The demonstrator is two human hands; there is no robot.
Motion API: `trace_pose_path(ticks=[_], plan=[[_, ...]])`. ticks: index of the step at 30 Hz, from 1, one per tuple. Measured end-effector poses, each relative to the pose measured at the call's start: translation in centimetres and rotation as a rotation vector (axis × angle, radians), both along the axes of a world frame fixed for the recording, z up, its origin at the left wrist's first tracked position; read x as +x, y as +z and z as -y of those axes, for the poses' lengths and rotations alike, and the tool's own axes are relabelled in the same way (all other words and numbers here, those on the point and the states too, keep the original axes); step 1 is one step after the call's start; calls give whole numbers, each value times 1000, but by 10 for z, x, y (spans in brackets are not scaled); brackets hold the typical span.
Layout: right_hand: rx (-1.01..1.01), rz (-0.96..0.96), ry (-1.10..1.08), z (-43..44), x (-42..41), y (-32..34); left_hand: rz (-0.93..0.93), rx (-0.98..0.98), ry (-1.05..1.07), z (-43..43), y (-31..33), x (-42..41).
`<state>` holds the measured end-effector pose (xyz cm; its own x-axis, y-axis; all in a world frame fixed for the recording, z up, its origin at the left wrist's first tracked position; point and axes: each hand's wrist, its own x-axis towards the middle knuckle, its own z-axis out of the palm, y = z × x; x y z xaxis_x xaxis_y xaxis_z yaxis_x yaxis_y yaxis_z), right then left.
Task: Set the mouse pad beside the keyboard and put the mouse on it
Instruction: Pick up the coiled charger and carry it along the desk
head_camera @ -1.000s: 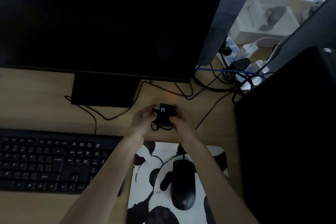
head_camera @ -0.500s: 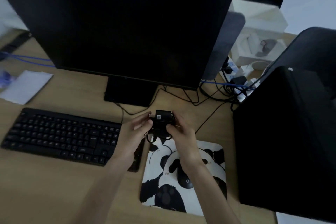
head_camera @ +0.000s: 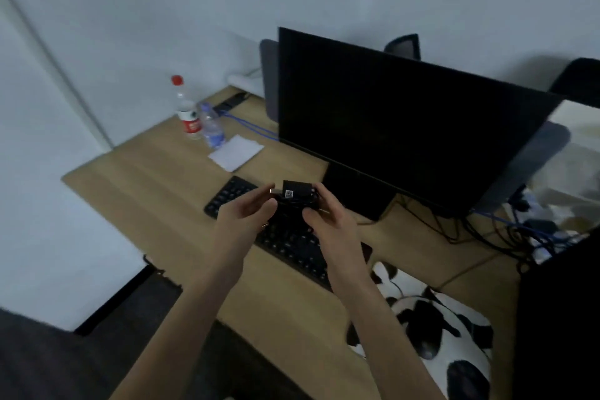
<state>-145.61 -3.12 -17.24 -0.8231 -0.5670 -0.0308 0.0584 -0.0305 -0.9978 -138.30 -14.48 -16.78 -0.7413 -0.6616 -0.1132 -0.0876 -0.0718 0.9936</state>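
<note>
1. The tabletop (head_camera: 156, 191) is pale wood, running from the near right to the far left; a dark monitor (head_camera: 406, 127) stands on its far right part.
2. The keyboard (head_camera: 292, 243) lies in front of the monitor, its long axis slanting from far left to near right, partly hidden by the hands.
3. The mouse pad (head_camera: 454, 331) — white with black panda patches — sits on the tabletop just beside the keyboard's near-right end, so that part looks done.
4. The mouse (head_camera: 428, 349) seems to rest on the pad as a dim dark shape; which way it points is too blurred to tell.
5. Two bottles (head_camera: 194, 120) and a white paper (head_camera: 235, 153) sit far left, well apart from the work.
6. The left hand (head_camera: 242, 221) and the right hand (head_camera: 331, 221) together hold a small black bundle (head_camera: 297, 196) (apparently a boxy plug with coiled cable) above the keyboard; each grip is closed on it with the fingertips.
7. Judged from this, the step is handling the cable — best to hold the coil together, lay it clear of the keys, and leave enough slack that the mouse stays put on the pad.
</note>
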Motion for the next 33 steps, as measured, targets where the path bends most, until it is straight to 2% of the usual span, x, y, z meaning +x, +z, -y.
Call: trace_pose_path(ticks=[9,18,25,33], plan=[[-51,-18,178,128,78,31,-72,-87,140,117,33,93],[-116,-131,273,253,122,50,-137,-183,244,229,62,157],[-127,-169,283,362,113,48,-169,-146,258,336,58,150],[-79,-144,206,490,63,29,-125,-85,200,473,44,94]])
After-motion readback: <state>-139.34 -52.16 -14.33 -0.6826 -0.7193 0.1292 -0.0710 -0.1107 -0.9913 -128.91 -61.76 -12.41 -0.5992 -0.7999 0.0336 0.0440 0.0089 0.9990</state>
